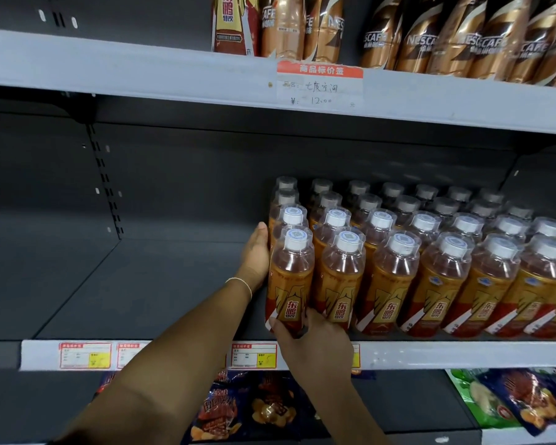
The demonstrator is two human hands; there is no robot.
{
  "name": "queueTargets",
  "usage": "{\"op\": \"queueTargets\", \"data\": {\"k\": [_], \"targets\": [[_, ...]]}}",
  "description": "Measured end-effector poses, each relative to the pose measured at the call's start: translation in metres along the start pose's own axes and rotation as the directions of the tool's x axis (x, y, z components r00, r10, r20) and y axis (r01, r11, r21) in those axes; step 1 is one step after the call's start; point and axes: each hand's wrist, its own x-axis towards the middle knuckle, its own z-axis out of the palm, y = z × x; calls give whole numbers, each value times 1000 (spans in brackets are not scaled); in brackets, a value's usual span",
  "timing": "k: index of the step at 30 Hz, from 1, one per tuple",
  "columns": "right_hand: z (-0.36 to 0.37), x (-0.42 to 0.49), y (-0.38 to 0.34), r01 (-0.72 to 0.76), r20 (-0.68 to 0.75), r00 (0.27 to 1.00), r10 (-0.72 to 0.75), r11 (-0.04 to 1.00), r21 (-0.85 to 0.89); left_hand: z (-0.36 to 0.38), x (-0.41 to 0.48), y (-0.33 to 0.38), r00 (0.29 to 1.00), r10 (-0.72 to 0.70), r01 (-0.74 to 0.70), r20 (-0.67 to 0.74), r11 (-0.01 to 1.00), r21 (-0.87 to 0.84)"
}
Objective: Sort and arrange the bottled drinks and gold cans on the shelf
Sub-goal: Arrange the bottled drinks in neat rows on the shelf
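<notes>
1. Left of the left hand (256, 252), the dark grey metal shelf (142, 284) runs on towards its slotted upright. Red-bordered paper price labels (84, 355) sit on its front lip.
2. The left hand is flat and open. Its palm and straight fingers press against the left flank of the outermost column of bottles, behind the front one.
3. Just right of it stands the front-left bottle (290, 284), clear plastic holding amber drink, with a white cap and a gold-and-red label. The right hand (312, 338) grips its base, thumb on the near left side and fingers tucked towards the neighbouring bottle.
4. Right of the right hand, the block of matching amber-drink bottles (440, 284) stands upright in tight rows on the same shelf and runs out of view. No gold can is plainly visible; a glint at the far right edge is too small to tell.
5. Risks, as I judge them:
   - A low grip on a tall bottle leaves its top free. A quick pull or push could tip it against its neighbours, or forward over the lip onto the snack bags (225, 409) below.
   - Uneven pressure from the left hand could skew the column and topple the rear bottles, which are hard to see.
   - The tight packing may also trap the right hand's fingers between bottles.
</notes>
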Motion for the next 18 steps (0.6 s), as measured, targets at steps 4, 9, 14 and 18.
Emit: {"op": "queueTargets", "data": {"k": [4,9,14,18], "targets": [[-2,1,0,-8,26,1000,9,1000,-27,-6,-23,-4,997,48,-46,-64,998,34],[-3,1,2,-8,15,1000,9,999,-39,-1,-68,-15,1000,-17,20,19,985,-174],[-4,2,3,4,-2,1000,-4,999,-32,5,-95,-14,998,0,7,64,994,-107],[-8,4,4,13,-7,1000,-13,1000,-17,10,-100,-11,997,2,3,81,998,-68]]}}
